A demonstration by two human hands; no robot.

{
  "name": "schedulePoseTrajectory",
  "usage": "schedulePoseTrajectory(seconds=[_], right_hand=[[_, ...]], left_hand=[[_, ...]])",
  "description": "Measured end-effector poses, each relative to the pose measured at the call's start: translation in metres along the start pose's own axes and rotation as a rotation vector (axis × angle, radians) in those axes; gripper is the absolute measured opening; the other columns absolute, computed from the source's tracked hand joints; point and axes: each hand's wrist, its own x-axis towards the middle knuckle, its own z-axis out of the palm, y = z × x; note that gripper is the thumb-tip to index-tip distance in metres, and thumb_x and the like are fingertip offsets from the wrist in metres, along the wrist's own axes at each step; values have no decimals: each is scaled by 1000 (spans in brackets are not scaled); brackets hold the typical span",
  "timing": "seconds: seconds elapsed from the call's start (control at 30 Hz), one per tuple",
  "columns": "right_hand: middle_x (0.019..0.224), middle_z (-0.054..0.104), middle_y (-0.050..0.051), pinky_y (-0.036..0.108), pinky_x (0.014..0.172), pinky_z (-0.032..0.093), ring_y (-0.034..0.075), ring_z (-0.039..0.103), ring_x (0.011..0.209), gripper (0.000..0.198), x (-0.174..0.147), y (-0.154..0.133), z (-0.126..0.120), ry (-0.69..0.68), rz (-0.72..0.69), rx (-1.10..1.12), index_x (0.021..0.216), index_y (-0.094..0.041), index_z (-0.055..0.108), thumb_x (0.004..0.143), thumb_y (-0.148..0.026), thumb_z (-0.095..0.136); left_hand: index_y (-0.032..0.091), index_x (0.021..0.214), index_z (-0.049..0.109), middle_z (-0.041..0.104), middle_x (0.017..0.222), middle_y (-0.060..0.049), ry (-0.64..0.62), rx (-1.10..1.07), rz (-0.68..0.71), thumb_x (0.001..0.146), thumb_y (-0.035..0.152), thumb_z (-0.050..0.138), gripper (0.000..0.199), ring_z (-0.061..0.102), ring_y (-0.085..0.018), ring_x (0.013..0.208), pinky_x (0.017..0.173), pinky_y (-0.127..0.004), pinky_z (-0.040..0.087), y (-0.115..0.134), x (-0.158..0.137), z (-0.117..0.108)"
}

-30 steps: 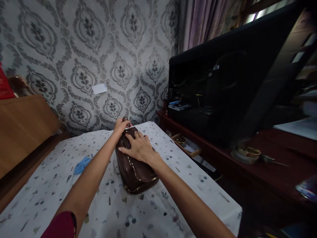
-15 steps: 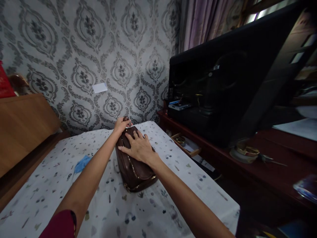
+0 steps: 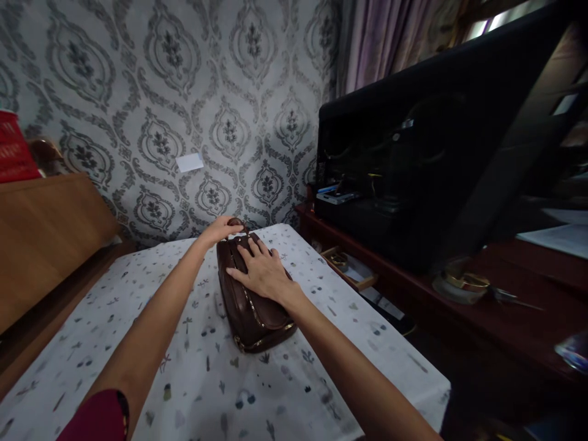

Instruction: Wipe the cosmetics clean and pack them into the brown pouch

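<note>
A dark brown leather handbag [image 3: 236, 300] with gold-coloured zips lies on the patterned white cloth [image 3: 193, 373]. My left hand [image 3: 221, 230] is at its far end, fingers closed around the short carrying handle [image 3: 237, 222]; part of the grip is hidden. My right hand [image 3: 264, 269] rests flat on the bag's upper face, its fingers spread towards the handle end. The zip along the near end appears closed.
A wooden headboard-like panel [image 3: 55, 220] stands at left with a red container [image 3: 16, 150] on top. At right, a dark red desk [image 3: 496, 318] carries a large black screen [image 3: 390, 159], a tape roll [image 3: 463, 285] and scissors-like tool [image 3: 512, 298]. A small drawer [image 3: 351, 269] is pulled out.
My left hand has shifted slightly left at the handle, and its forearm now covers the blue cloth seen before. The view has turned a little; the right hand stays on the bag.
</note>
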Motion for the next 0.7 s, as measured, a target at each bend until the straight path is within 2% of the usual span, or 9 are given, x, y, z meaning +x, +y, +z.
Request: schedulePoseTrajectory(seconds=[0.13, 0.23, 0.37, 0.53, 0.7], right_hand=[[161, 35, 13, 61, 114, 27, 37, 25, 149, 64, -4, -1, -2, 2, -31, -4, 151, -26, 42, 99, -63, 35], [160, 36, 12, 61, 114, 27, 38, 27, 148, 61, -4, -1, -2, 0, -32, -8, 151, -30, 43, 100, -62, 36], [159, 38, 12, 61, 113, 27, 38, 27, 148, 60, -4, -1, -2, 0, -30, -15, 151, -30, 44, 100, -61, 36], [158, 39, 13, 61, 113, 29, 37, 28, 148, 62, -3, 0, -1, 8, -33, -18, 150, -30, 44, 99, -63, 36], [158, 39, 15, 61, 112, 30, 38, 28, 148, 63, -2, 2, 2, 22, -39, -11, 151, -30, 44, 98, -64, 35]], left_hand=[[19, 61, 66, 58, 53, 1, -28, 88, -64, 53, 34, 81, 23, 51, -14, 55, 53, -24, 35, -7, -9, -26], [19, 60, 65, 59, 53, 0, -12, 121, -80, 53, 38, 80, 25, 53, -15, 55, 52, -24, 35, -12, -16, -34], [19, 57, 63, 60, 53, -1, 42, 143, -56, 57, 42, 78, 27, 54, -16, 55, 53, -25, 36, -18, -17, -32], [20, 54, 60, 51, 45, 2, 123, 161, 1, 60, 40, 78, 27, 54, -17, 56, 53, -26, 35, -21, -14, -23], [20, 54, 58, 51, 46, 2, 139, 158, 33, 64, 41, 74, 28, 52, -16, 55, 54, -26, 34, -18, -23, -14]])
